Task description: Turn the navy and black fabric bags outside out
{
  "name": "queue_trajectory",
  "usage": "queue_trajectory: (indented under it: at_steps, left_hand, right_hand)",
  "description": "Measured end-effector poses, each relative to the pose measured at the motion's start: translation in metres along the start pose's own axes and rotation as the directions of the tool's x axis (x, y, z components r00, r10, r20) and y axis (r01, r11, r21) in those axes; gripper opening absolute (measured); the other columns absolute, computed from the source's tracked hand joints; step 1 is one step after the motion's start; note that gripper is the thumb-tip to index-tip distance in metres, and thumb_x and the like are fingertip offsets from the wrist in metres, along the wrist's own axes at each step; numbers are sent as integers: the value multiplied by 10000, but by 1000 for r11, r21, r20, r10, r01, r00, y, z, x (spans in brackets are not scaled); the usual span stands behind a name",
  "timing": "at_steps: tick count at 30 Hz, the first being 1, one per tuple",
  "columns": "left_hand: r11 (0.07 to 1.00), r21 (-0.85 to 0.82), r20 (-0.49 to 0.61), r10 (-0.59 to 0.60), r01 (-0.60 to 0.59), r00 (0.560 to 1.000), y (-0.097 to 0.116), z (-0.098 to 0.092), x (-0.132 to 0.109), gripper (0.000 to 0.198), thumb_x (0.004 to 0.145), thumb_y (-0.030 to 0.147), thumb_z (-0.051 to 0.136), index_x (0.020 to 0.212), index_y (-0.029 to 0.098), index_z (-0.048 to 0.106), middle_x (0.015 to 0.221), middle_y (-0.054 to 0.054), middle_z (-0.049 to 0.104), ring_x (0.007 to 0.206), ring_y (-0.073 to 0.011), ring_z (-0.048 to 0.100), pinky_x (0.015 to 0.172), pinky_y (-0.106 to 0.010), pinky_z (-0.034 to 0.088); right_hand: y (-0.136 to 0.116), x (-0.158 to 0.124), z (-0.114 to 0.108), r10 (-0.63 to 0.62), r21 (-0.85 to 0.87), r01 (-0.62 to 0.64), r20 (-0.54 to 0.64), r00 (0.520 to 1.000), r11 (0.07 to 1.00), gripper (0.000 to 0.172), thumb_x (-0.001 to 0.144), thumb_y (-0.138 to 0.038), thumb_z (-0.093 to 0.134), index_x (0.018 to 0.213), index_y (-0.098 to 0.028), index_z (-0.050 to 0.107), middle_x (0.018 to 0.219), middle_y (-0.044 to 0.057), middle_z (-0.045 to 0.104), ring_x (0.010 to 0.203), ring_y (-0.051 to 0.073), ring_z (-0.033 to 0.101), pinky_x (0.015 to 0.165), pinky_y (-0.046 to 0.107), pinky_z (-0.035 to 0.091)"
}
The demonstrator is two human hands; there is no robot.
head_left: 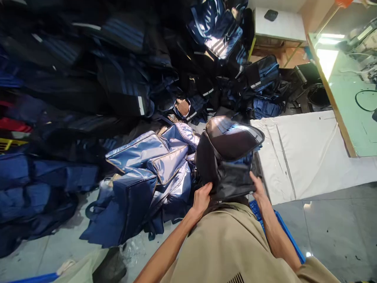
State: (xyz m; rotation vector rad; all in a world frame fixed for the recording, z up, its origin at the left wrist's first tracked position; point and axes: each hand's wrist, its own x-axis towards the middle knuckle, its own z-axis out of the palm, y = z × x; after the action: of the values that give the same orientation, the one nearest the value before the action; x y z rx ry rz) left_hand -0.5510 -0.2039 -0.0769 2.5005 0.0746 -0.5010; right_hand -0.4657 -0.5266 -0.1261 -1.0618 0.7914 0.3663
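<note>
Both hands, left hand [202, 198], right hand [259, 188], grip black backpack [226, 157]; contents hidden.

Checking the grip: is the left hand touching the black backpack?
Touching. The head view shows the left hand with fingers pressed against the lower edge of the black fabric backpack.
</note>
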Motion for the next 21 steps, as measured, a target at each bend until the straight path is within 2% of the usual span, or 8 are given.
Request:
queue_trajectory:
  at_steps: [2, 4, 6, 9, 13, 17, 21]
  left_hand:
    - [992, 51, 152, -122, 116, 981, -2, 7, 5, 663, 904, -39, 511, 1473, 205, 749, 1521, -119, 776, 1301, -294, 796, 1077, -370, 632]
    - [986, 77, 210, -159, 146, 965, 0, 8, 17, 606, 966, -14, 485, 1473, 199, 738, 1470, -142, 797, 1280, -302, 799, 1054, -365, 609]
    - [988, 82, 220, -143, 128, 965, 5, 5, 27, 558, 1003, 8, 475, 1455, 205, 738, 1385, -151, 824, 1253, -303, 801, 1033, -349, 580]
    - [990, 90, 236, -131, 113, 963, 13, 2, 34, 559, 1017, 16, 483, 1485, 224, 708, 1336, -145, 830, 1217, -298, 802, 985, -328, 548]
    - [986, 106, 222, -149, 128, 963, 13, 2, 34, 553, 1044, 35, 446, 1504, 225, 687, 1353, -150, 814, 1224, -307, 792, 968, -337, 527]
    - [986, 110, 217, -146, 124, 965, 8, 2, 32, 590, 1015, 21, 468, 1521, 239, 677, 1341, -154, 814, 1205, -315, 792, 984, -351, 519]
    - [988, 65, 177, -150, 141, 973, 1, 4, 27, 578, 1021, 31, 461, 1500, 250, 698, 1356, -154, 812, 1222, -311, 792, 999, -356, 535]
  right_hand:
    - [25, -1, -5, 75, -45, -77, -51, 996, 996, 580, 670, -514, 1054, 1083, -167, 839, 989, 107, 892, 1084, 351, 863, 967, 468, 727]
    - [37, 3, -7, 68, -45, -72, -68, 995, 996, 637, 619, -527, 1065, 1090, -169, 829, 1029, 106, 894, 1101, 344, 858, 966, 462, 723]
    - [34, 8, -10, -20, -39, 18, -66, 998, 999, 661, 630, -535, 1051, 1143, -183, 828, 1129, 104, 893, 1132, 328, 849, 973, 439, 719]
    - [23, 7, -17, -110, -60, 106, -73, 991, 993, 603, 698, -549, 1002, 1168, -213, 828, 1223, 97, 881, 1177, 309, 837, 980, 399, 712]
    - [25, -7, -20, -103, -88, 91, -143, 984, 992, 545, 720, -546, 962, 1135, -221, 828, 1207, 104, 883, 1167, 313, 839, 955, 372, 714]
    - [32, -21, -18, -120, -61, 112, -148, 982, 992, 577, 764, -585, 937, 1185, -206, 830, 1248, 114, 875, 1208, 322, 830, 971, 386, 720]
    - [32, -38, -21, -28, 13, 28, -10, 1000, 1000, 542, 770, -553, 976, 1168, -209, 845, 1241, 113, 877, 1286, 339, 806, 1049, 443, 713]
